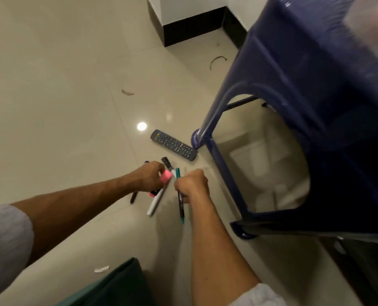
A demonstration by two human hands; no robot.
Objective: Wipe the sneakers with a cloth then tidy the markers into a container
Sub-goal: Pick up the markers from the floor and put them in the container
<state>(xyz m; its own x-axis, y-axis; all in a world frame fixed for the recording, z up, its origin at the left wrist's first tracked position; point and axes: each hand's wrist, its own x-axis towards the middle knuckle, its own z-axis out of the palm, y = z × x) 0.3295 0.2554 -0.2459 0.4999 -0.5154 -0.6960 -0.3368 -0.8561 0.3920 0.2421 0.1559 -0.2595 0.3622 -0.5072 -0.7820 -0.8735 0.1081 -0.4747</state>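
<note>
Down at the floor [62, 107], forearms outstretched, the left hand [150, 176] curls its grip round a pink marker [166, 176]; the right hand [192, 184] clenches a green marker [180, 206].

Left hand [149, 177] grips several markers [159, 195] above the floor [62, 96]; right hand [191, 184] grips a green pen [181, 206]; remote [174, 145] lies beside a blue stool [294, 107].

I record a glossy beige tiled floor [62, 96], grout lines visible, with one round light reflection near centre. Flat on it lies a grey remote control [174, 145], one end just beside a foot of the dark blue plastic stool [294, 85], whose legs stand on the tiles. Loose debris: a curved dark strip [217, 61] near the far wall, a brownish scrap [127, 92], and a white scrap [101, 269] nearest me. Whether the markers [157, 202] touch the tiles — I cannot tell.
</note>
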